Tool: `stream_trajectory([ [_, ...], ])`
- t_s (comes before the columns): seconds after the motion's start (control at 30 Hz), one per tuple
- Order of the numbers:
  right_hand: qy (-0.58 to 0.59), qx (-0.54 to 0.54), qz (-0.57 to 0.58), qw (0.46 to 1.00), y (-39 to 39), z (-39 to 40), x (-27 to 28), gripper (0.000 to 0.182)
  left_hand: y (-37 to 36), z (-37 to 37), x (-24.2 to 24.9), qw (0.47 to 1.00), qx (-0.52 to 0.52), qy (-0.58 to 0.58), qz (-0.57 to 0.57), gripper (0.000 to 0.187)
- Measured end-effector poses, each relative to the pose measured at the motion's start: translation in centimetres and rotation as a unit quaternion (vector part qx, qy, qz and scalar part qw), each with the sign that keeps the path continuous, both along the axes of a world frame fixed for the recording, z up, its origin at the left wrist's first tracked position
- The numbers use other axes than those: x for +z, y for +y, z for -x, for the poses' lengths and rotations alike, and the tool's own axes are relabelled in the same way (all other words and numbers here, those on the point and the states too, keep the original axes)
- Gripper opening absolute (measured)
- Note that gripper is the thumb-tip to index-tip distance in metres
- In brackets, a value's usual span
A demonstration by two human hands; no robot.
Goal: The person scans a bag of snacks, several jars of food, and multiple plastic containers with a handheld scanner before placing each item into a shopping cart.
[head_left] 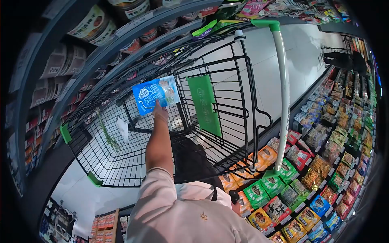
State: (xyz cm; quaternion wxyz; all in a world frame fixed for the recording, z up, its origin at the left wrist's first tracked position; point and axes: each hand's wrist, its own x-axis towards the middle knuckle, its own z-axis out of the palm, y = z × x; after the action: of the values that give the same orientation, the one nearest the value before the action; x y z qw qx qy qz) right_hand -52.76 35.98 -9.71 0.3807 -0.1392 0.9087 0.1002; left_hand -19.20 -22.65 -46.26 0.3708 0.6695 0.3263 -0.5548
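My left arm reaches out over the wire shopping cart (121,157). In my left hand (161,113) is a blue package (146,99) with white lettering and a picture at one end, gripped by its near edge. It shows above the cart's basket, beside the green panel (204,106). Deeper in the basket lie a white crumpled item (122,129) and some long thin green stalks (107,133). Only a sliver of my right hand (236,207) appears low by my waist, beside a small dark object (234,197); its fingers are mostly hidden.
Shelves (87,71) with tubs and packs rise close along the left. A sloping display of bagged snacks (320,166) fills the right, with green packs (256,194) near my right side. The cart's pale handle (281,93) stands between. Farther off is a dark-clothed person (344,60).
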Motion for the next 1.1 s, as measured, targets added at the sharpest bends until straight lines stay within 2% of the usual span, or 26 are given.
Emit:
stream_trajectory([
  [0.03, -0.003, -0.002, -0.003, 1.000, -0.4, -0.1, -0.1, 0.048, -0.1, 0.0, 0.0, 1.000, 0.010, -0.007, -0.020, 0.046],
  [0.13, -0.017, -0.014, 0.028, 0.999, -1.8, 0.0, 0.6, 0.049, 0.8, 0.1, 0.8, 0.997, 0.064, -0.006, 0.033, 0.039],
  [0.27, -0.015, -0.024, 0.068, 0.997, -2.5, 2.0, -0.1, 0.046, 1.2, 0.6, 4.9, 0.989, 0.043, -0.074, 0.118, 0.030],
  [0.3, -0.021, -0.060, 0.091, 0.994, -2.7, 2.6, -0.2, 0.042, 1.0, 0.7, 6.3, 0.986, 0.032, -0.105, 0.129, 0.030],
  [0.33, -0.018, -0.054, 0.054, 0.997, -5.4, 2.8, 0.8, 0.040, 0.8, 0.7, 7.8, 0.980, 0.020, -0.137, 0.141, 0.030],
  [0.4, -0.031, -0.079, 0.129, 0.988, -7.0, 4.0, 1.2, 0.040, 0.1, 1.8, 16.1, 0.973, -0.036, -0.188, 0.130, 0.028],
  [0.47, -0.017, -0.083, 0.172, 0.981, -6.2, 6.5, -0.9, 0.040, 2.1, 0.5, 15.1, 0.943, -0.076, -0.215, 0.242, 0.026],
  [0.53, -0.021, -0.113, 0.136, 0.984, -8.1, 8.8, -0.7, 0.036, 3.6, -0.1, 18.5, 0.922, -0.097, -0.231, 0.296, 0.026],
  [0.57, -0.025, -0.105, 0.168, 0.980, -10.2, 9.7, -0.1, 0.032, 4.2, 0.0, 20.7, 0.909, -0.106, -0.242, 0.322, 0.026],
  [0.63, -0.018, -0.114, 0.222, 0.968, -10.2, 13.3, -2.1, 0.029, 5.3, 1.0, 26.6, 0.890, -0.096, -0.276, 0.351, 0.028],
  [0.67, -0.030, -0.118, 0.256, 0.959, -12.8, 14.8, -1.2, 0.027, 5.9, 1.8, 30.3, 0.879, -0.089, -0.294, 0.364, 0.029],
  [0.73, -0.046, -0.143, 0.252, 0.956, -17.6, 18.0, 1.8, 0.021, 7.9, 3.9, 36.8, 0.871, -0.071, -0.286, 0.393, 0.036],
  [0.8, -0.027, -0.074, 0.348, 0.934, -17.0, 25.3, -3.0, 0.018, 9.7, 7.1, 42.4, 0.866, -0.014, -0.268, 0.422, 0.039],
  [0.83, -0.080, -0.101, 0.404, 0.906, -19.2, 27.6, -1.6, 0.019, 10.7, 9.0, 45.7, 0.867, -0.013, -0.265, 0.421, 0.042],
  [0.87, -0.105, -0.103, 0.406, 0.902, -21.1, 30.3, -0.8, 0.014, 12.1, 11.2, 48.8, 0.861, -0.011, -0.265, 0.433, 0.042],
  [0.9, -0.113, -0.100, 0.395, 0.906, -24.0, 32.0, 2.2, 0.011, 12.9, 13.7, 51.6, 0.853, -0.007, -0.263, 0.450, 0.042],
  [0.97, -0.179, -0.092, 0.416, 0.886, -28.4, 34.8, 7.6, 0.014, 14.5, 17.0, 54.1, 0.832, -0.019, -0.233, 0.503, 0.041],
  [1.0, -0.234, -0.099, 0.457, 0.852, -31.0, 35.4, 12.2, 0.020, 14.6, 18.7, 55.7, 0.826, -0.026, -0.206, 0.525, 0.040],
  [1.1, -0.355, -0.089, 0.518, 0.773, -34.1, 35.1, 18.1, 0.029, 15.1, 23.1, 58.7, 0.805, -0.076, -0.127, 0.575, 0.036],
])
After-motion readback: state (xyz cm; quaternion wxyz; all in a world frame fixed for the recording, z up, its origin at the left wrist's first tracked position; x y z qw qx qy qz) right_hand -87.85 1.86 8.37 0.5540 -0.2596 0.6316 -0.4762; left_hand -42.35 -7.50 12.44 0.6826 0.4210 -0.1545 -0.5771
